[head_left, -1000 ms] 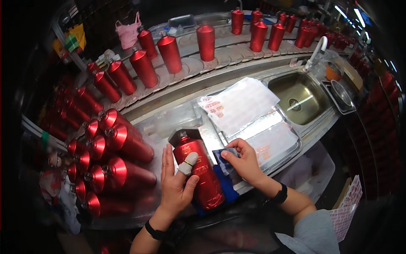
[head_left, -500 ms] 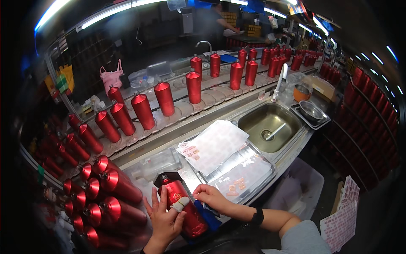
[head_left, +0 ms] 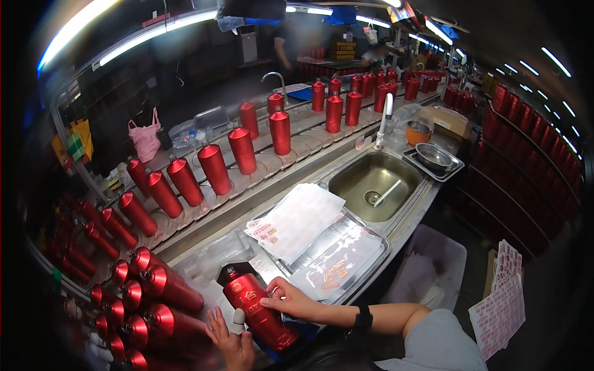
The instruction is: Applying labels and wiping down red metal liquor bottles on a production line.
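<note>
A red metallic bottle (head_left: 263,315) with gold markings lies tilted in front of me, its neck pointing away. My right hand (head_left: 292,300) reaches over its right side, thumb and finger pinched against the marked face. Whatever is between those fingertips is too small to make out. At the bottle's lower left, my left hand (head_left: 232,341) has its fingers spread, one wearing a white cover (head_left: 238,320). A dark cradle (head_left: 224,276) shows behind the bottle's neck, and blue cloth lies under its lower right side. Beyond it, a metal tray (head_left: 371,267) bears white sheets (head_left: 303,219) and a clear sheet with small gold-red decals (head_left: 334,274).
Several red bottles (head_left: 170,287) crowd together at my left. More stand along a conveyor of round plates (head_left: 297,148). Right of the tray are a sink (head_left: 365,179), a white faucet (head_left: 385,120) and a metal bowl (head_left: 434,156). A plastic bin (head_left: 433,263) sits below the counter edge.
My left hand has come off the bottle and moved down and left. My right hand has moved onto the bottle's marked face, where more gold markings now show. The view has shifted slightly.
</note>
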Demonstrator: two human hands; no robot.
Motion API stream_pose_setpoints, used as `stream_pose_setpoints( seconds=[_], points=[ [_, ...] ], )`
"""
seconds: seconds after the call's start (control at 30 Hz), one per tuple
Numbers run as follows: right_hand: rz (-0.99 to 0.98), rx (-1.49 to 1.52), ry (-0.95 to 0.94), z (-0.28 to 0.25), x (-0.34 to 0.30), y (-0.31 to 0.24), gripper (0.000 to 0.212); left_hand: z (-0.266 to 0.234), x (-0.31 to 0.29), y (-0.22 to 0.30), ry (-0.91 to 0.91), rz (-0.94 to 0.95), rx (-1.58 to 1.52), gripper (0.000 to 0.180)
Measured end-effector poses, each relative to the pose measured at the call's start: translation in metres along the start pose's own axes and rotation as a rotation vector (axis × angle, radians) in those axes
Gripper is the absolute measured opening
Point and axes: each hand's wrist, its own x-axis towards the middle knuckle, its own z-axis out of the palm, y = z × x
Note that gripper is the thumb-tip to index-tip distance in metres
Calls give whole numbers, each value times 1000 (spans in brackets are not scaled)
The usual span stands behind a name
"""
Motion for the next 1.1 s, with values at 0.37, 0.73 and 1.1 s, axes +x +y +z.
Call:
stream_pose_setpoints(
  seconds=[0.37, 0.73, 1.1],
  points=[
    [-59, 118, 11, 4, 1, 9, 40, 3, -7, -12, -58, -34, -78, 48],
    [-12, 276, -31, -1, -3, 3, 34, -18, 23, 17, -84, 35, 8, 49],
    [-4, 352, -27, -8, 2, 9, 23, -26, 67, 55, -217, 143, 210, 39]
  ],
)
